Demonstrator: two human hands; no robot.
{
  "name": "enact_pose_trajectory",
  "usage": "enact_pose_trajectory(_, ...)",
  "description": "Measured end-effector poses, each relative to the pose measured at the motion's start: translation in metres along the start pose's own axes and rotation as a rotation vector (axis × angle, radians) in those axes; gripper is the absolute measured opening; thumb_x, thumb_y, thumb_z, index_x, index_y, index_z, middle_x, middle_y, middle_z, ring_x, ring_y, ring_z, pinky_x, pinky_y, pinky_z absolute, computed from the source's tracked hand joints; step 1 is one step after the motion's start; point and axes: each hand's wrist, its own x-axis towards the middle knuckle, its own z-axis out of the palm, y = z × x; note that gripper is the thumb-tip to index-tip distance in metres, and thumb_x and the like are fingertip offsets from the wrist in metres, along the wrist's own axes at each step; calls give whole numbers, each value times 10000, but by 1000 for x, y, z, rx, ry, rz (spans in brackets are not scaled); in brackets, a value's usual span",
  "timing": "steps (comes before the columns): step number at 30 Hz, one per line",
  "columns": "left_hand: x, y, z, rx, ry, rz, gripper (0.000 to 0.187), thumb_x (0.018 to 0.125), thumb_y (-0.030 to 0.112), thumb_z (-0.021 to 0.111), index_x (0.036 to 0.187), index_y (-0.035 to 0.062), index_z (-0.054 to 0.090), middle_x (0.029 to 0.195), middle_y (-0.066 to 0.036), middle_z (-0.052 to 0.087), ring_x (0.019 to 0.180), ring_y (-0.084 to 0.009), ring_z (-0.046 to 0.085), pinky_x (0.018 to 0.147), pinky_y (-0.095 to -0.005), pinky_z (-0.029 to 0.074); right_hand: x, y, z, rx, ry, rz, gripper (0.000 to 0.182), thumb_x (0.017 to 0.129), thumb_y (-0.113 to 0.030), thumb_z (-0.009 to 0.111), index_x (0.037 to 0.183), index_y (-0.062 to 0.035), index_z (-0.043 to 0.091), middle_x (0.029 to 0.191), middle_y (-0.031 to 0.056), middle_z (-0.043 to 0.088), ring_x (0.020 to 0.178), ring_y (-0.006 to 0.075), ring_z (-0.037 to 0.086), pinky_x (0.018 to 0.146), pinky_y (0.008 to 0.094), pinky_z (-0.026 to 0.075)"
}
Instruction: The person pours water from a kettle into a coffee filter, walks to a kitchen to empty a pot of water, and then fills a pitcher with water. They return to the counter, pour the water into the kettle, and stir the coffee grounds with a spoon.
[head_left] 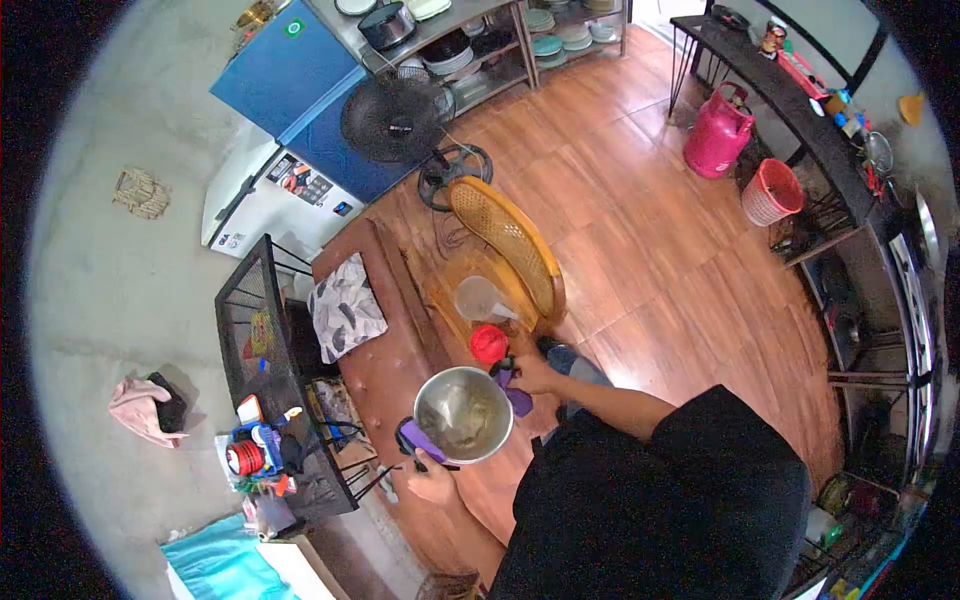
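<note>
A round steel pot [505, 420] with some cloudy, pale contents at its bottom is held out in front of my body. My left hand [432, 482] grips its near-left side handle, where a purple cloth [422, 440] shows. On the opposite side, my right hand [532, 374] closes around the other handle, with a second purple cloth [517, 398] there. Just beyond the pot is a red round container [489, 343]. Behind that, a translucent plastic jug [480, 299] stands on the seat of a yellow wooden chair [508, 245].
A brown padded bench [385, 385] with a patterned pillow [346, 308] lies left. A black fan [395, 118] stands ahead by a blue refrigerator [290, 85]. Right are a pink gas cylinder [718, 130], a red basket [772, 192] and a dark counter [820, 130].
</note>
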Motion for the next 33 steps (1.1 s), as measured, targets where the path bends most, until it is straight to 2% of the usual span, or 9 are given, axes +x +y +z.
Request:
enact_pose_trajectory(6,-55,18,-3,-170,21,24,309,867,195,626,832,-113,624,828,-263,606,776,-431,577,708,-472,449,-111,38,-30,-88,140,-107,218,749,-127,661,925,2,671,706,145,648,604,184,579,601,345,477)
enact_pose_trajectory(9,-100,79,1,-373,-107,-49,362,913,249,569,946,-110,598,855,-264,602,793,-415,572,724,-448,449,-190,60,-70,40,331,41,193,737,-125,661,871,14,663,717,113,653,615,167,569,615,332,477)
enact_pose_trajectory(10,-105,44,46,-421,-159,43,383,935,268,527,1007,-104,583,890,-265,597,838,-416,559,776,-450,435,-224,45,-86,28,421,135,190,727,-132,662,846,16,654,719,102,650,628,157,567,617,330,474)
enact_pose_trajectory(13,-134,104,77,-331,-169,231,376,944,263,509,1011,-99,584,919,-263,594,885,-421,545,817,-462,417,-311,37,-123,56,713,322,204,711,-153,665,804,27,639,703,100,638,639,158,570,608,332,471)
enact_pose_trajectory(19,-230,229,99,-552,-667,560,389,945,282,516,958,-104,559,878,-259,599,805,-377,548,764,-462,428,-513,91,-131,59,1307,757,223,699,-200,679,704,18,636,622,130,617,605,185,611,560,351,484)
enact_pose_trajectory(22,-331,303,90,-730,-863,596,343,968,245,494,934,-93,543,822,-180,603,727,-261,531,700,-390,439,-617,154,-120,190,1725,763,236,685,-195,701,631,18,615,518,123,590,476,184,596,472,356,474)
enact_pose_trajectory(29,-546,386,117,-783,-1320,615,319,966,250,497,946,-62,557,773,-127,585,698,-216,524,695,-376,444,-810,146,-137,194,2358,1356,238,687,-167,719,696,55,634,622,144,627,621,210,632,602,376,501)
enact_pose_trajectory(30,-564,386,134,-680,-1300,767,336,963,276,501,955,-54,563,787,-130,589,724,-218,537,711,-373,445,-825,147,-136,298,2479,1432,234,690,-163,719,717,55,637,654,140,636,649,205,632,623,379,500)
enact_pose_trajectory(33,-638,404,135,-691,-1516,728,342,956,287,511,953,-51,562,816,-137,596,756,-225,538,732,-380,441,-874,178,-129,398,2725,1343,242,694,-166,716,727,53,618,695,113,641,634,194,624,628,372,511)
